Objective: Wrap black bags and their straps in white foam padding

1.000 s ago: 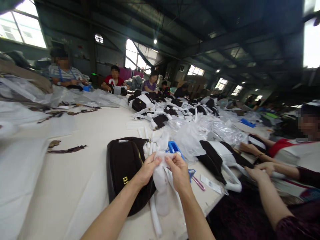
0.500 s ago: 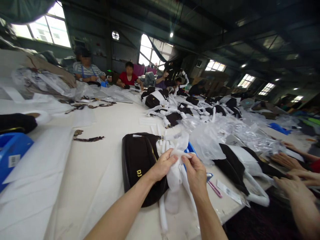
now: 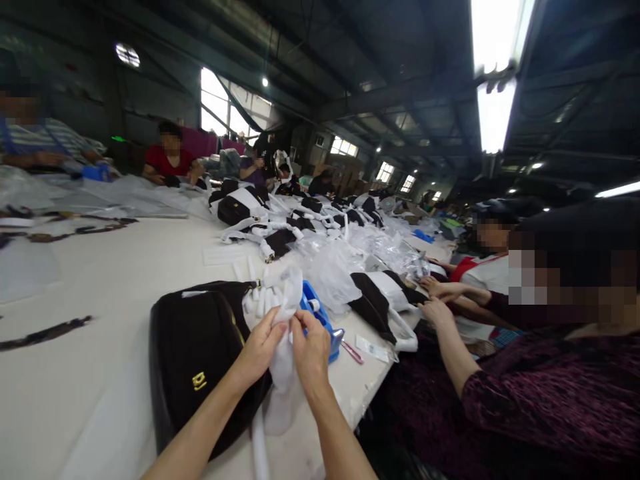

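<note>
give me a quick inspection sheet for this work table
surface: long pale table.
job's things: black bag lying flat, gold lettering on it; white wrap bunched at its right end.
clutter: blue plastic item, pink pen, paper tag, clear plastic bags, pile of wrapped bags.
grippers: left hand and right hand both pinch the white wrap.
cables: nothing seen.
surroundings: co-worker's hand at the table's right edge; more people seated along the far side; dim hall with windows and ceiling lights.
</note>
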The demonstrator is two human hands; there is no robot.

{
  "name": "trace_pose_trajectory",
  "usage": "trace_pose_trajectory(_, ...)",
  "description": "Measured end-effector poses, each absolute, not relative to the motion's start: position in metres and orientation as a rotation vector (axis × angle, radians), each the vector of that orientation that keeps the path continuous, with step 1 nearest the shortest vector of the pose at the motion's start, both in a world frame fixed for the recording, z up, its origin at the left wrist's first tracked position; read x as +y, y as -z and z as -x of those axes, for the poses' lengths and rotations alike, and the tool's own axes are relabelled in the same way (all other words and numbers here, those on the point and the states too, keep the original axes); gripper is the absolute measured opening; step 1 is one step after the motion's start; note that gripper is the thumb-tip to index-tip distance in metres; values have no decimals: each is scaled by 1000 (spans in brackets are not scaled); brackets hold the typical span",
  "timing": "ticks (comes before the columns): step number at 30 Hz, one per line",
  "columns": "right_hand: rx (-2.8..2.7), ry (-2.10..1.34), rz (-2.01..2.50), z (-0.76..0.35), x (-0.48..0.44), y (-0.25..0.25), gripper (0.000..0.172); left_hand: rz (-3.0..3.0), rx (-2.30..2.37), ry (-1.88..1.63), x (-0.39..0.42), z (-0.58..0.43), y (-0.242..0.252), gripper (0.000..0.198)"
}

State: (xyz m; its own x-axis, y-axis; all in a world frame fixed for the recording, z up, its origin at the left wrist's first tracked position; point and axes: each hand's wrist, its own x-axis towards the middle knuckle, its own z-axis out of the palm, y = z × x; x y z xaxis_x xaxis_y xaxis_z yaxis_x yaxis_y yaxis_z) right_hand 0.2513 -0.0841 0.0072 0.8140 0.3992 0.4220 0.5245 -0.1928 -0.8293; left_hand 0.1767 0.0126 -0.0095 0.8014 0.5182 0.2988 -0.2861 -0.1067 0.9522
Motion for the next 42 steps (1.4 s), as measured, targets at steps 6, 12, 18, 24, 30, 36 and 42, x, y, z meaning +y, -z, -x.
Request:
trace_pose_trajectory(6,-734,-151,1563,-245,-89,-3,29,-1482,201,-620,13,-176,15,62)
trace_pose_trajectory(12,-619,-496,1233,-248,-85,7,34,-1397,83,-558,12,-172,11,62)
trace_pose_trajectory(18,-599,-632,1184,-254,-87,11,36,-1441,99,-492,13,-170,11,72)
trace_pose_trajectory(24,-617,-609,1091,-255,-82,15,33,-1449,129,-512,12,-171,15,82)
trace_pose_trajectory(30,-596,-475,1100,-260,-81,17,34,-1261,114,-470,11,-170,10,63)
trace_pose_trajectory(36,-575,-473,1134,-267,-78,20,34,-1082,178,-443,10,-176,11,48)
trace_pose_trajectory(42,-655,-528,1189,-269,-70,14,36,-1000,263,-582,8,-184,20,43)
